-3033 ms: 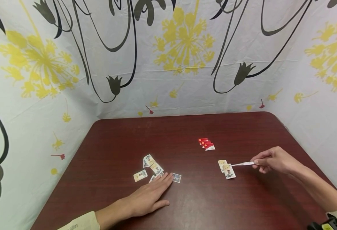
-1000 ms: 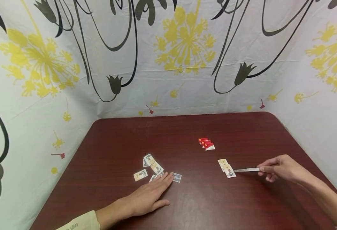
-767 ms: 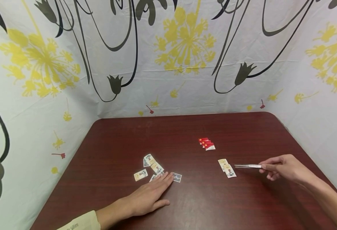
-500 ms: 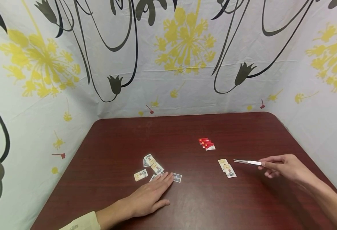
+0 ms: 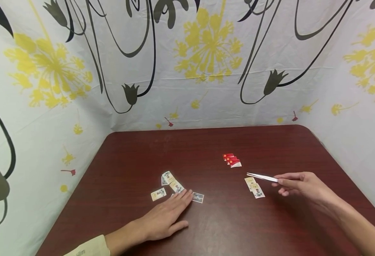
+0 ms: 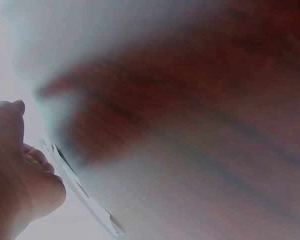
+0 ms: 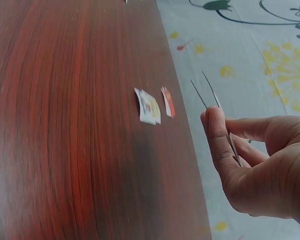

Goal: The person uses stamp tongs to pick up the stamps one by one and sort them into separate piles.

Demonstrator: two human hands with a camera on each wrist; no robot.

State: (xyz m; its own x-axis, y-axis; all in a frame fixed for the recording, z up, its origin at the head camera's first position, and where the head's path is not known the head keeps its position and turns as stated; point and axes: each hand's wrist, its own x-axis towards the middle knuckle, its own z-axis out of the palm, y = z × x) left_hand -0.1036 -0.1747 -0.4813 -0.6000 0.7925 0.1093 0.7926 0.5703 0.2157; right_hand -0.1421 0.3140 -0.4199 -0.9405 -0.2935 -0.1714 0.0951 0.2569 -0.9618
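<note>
My right hand [image 5: 297, 185] pinches a pair of tweezers [image 5: 262, 177] between thumb and fingers. In the right wrist view the tweezers [image 7: 210, 95] have their tips apart with nothing between them. In the head view the tips appear over the top of two overlapping yellowish stamps [image 5: 254, 188]. My left hand [image 5: 168, 217] lies flat with straight fingers, its fingertips over part of a loose group of stamps [image 5: 176, 186]. One grey stamp [image 5: 198, 197] sticks out to the right of those fingertips. In the left wrist view, that hand [image 6: 20, 175] shows only at the left edge.
A fanned row of red-and-white stamps [image 5: 232, 160] lies farther back on the dark red wooden table [image 5: 136, 149]. A single yellowish stamp [image 5: 158, 194] sits apart at the left. Patterned white cloth [image 5: 161, 64] hangs behind and beside the table.
The tweezers have let go of the lower yellowish stamp, which lies overlapping the other. My right hand drew back rightward, then lifted and moved left over the stamps. My left hand stays put.
</note>
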